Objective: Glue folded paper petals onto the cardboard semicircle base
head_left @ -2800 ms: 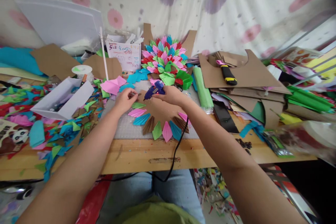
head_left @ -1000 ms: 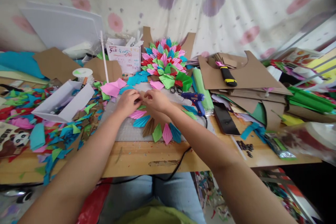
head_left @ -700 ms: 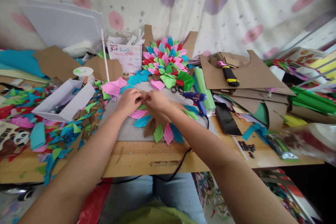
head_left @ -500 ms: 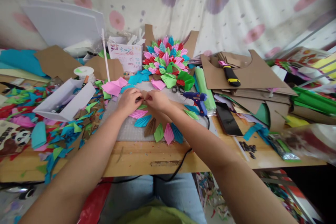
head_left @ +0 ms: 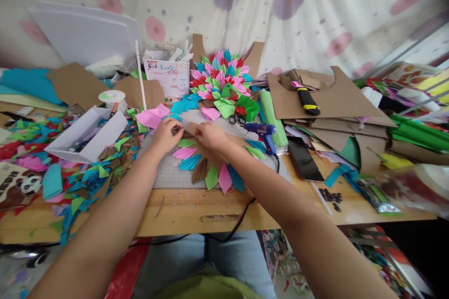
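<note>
My left hand [head_left: 165, 133] and my right hand [head_left: 209, 134] meet over a brown cardboard disc [head_left: 210, 156] ringed with folded paper petals [head_left: 212, 176] in pink, blue, green and brown. Both hands are closed in a pinch on a small brown folded paper piece [head_left: 191, 127] at the disc's far edge, the left at its left end, the right at its right end. A green petal [head_left: 185, 142] lies just below it. A blue glue gun [head_left: 261, 131] lies on the table to the right of my right hand, apart from it.
A finished multicoloured paper flower [head_left: 220, 79] stands behind the disc. A white tray [head_left: 86, 133] and several loose paper scraps [head_left: 70, 182] lie left. Stacked cardboard [head_left: 329, 98] with a yellow-black knife [head_left: 306, 101] is right, beside a green paper roll [head_left: 270, 114] and small scissors [head_left: 234, 119].
My right hand put the glue gun down to the right and joined my left hand at the disc. My hands have since drawn slightly apart, showing the brown piece.
</note>
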`<state>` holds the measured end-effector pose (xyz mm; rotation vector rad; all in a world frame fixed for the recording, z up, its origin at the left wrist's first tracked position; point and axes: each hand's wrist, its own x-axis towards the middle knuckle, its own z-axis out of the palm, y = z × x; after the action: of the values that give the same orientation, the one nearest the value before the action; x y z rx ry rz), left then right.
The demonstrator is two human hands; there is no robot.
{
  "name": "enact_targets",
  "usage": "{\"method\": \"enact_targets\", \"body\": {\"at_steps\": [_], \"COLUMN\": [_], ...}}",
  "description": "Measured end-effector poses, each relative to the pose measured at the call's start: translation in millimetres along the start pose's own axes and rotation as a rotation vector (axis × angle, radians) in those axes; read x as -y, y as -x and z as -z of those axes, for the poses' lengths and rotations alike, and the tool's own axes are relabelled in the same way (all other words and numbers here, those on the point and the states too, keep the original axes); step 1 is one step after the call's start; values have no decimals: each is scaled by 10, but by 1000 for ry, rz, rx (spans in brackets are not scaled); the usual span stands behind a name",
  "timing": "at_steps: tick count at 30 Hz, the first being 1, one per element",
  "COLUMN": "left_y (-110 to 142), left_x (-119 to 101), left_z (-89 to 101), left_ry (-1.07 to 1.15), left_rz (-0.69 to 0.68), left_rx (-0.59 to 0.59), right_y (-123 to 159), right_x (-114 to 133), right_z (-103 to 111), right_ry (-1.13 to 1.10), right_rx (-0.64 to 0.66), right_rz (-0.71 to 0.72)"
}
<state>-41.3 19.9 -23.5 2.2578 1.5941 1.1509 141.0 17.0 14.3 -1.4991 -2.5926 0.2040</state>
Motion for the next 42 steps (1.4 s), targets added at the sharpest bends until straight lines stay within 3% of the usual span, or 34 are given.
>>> {"method": "enact_targets", "body": {"at_steps": [16, 33, 36, 42], "left_y": [21, 27, 17, -26], "left_x": [104, 146, 117, 146], "left_z": [-51, -69, -37, 66], "left_ry": [-28, 14, 54, 42], "left_rz": [-57, -73, -52, 37], "left_rx": [132, 156, 79, -287], "right_y": [-35, 8, 10, -5], "right_x": [43, 58, 48, 35], "right_z": [17, -29, -49, -81], "right_ry": [62, 40, 68, 109], "right_rx": [46, 9, -4, 1], "right_rz": [3, -6, 14, 46]}}
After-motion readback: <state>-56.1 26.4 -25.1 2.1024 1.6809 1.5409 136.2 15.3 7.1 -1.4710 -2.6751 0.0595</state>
